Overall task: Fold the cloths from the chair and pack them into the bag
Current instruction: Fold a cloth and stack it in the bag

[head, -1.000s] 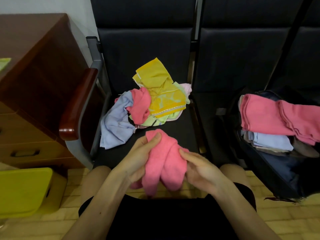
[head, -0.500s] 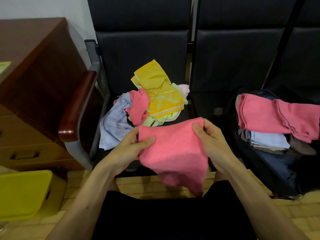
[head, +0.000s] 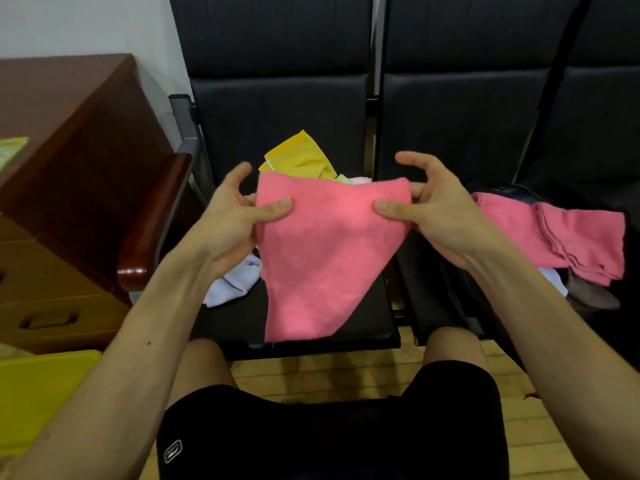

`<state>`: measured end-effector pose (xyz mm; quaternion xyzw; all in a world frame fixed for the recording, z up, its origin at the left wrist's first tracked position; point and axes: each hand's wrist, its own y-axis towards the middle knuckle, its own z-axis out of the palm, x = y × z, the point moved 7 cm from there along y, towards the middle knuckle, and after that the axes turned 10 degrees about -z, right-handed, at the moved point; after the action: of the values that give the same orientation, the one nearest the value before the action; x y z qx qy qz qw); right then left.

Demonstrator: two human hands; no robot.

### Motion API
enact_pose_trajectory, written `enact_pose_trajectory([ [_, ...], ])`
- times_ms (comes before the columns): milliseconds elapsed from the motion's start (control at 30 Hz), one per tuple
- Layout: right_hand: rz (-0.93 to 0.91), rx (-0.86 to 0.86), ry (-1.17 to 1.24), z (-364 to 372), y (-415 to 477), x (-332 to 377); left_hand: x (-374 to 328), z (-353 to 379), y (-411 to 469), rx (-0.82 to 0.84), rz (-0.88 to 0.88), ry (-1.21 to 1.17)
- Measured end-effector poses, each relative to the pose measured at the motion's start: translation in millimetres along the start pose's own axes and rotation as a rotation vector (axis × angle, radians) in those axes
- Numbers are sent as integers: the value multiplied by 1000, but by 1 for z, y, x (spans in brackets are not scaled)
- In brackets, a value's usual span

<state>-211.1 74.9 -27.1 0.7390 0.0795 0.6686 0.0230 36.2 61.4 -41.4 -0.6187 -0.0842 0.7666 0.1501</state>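
Pink terry cloth (head: 322, 258) held up in the air over the front of the black padded chair seat (head: 363, 317), spread flat by its top edge and tapering to a loose point below.

Left hand (head: 235, 216) pinching the upper left corner, thumb across the front face, fingers behind, one finger lifted free above the edge. Right hand (head: 440, 216) pinching the upper right corner the same way, thumb in front, the top finger curled clear of the fabric.

Behind the cloth, unfolded on the seat: a crumpled yellow cloth (head: 298, 161) and a pale blue cloth (head: 232, 285), with others mostly hidden. To the right, folded pink cloths (head: 554, 237) stacked in the dark bag (head: 609, 341).

Probably very light and fully limp, with no stiffness: sags wherever unsupported, so the lower part droops unevenly. Nap likely grippy, not slippery; little risk of damage.

Best taken at the corners and along a hem, kept taut between both hands. For the fold, likely bring the top corners together or lay the cloth flat on the seat first, then smooth the crease. Main risk: skewed edges and a lopsided fold.
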Motion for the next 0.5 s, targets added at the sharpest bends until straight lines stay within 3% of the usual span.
enact_pose_trajectory([
  [133, -188, 50, -247, 8, 6, 22, -9, -7, 3, -29, -8, 207],
  [367, -206, 200, -187, 25, 9, 28, -7, 14, -11, 239, 34, 703],
  [500, -229, 188, -287, 21, 10, 24, -4, 8, -4, 175, 70, 975],
])
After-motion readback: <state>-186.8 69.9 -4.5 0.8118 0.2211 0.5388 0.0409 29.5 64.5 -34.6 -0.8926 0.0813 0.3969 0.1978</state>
